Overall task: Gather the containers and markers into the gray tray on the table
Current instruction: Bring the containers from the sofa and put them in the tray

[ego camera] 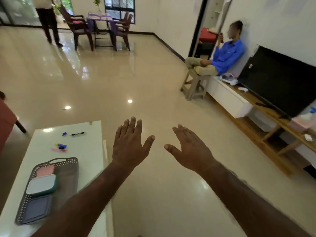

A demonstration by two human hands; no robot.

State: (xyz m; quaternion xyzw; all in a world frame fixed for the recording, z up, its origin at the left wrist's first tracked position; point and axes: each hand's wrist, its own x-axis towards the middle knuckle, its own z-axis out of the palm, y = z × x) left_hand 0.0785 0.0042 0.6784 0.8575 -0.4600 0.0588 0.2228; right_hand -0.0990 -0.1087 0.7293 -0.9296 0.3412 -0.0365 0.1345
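A gray perforated tray [69, 170] lies on the white table [85, 161] at the lower left. Inside it sit a pink container [45, 170], a white-lidded teal container [41, 185] and a blue-gray container [36, 209]. Beyond the tray, loose on the table, lie a black marker [77, 133], a small blue cap [64, 133], a blue and yellow highlighter [61, 145] and a pink marker [59, 149]. My left hand [130, 142] and my right hand [189, 147] hover over the floor to the right of the table, fingers spread, holding nothing.
A glossy tiled floor [119, 82] stretches ahead. A person in a blue shirt [225, 55] sits on a stool by the wall; another person [47, 23] stands at the far left. A TV [277, 79] on a low wooden stand lines the right wall. Chairs and a table [102, 26] stand at the back.
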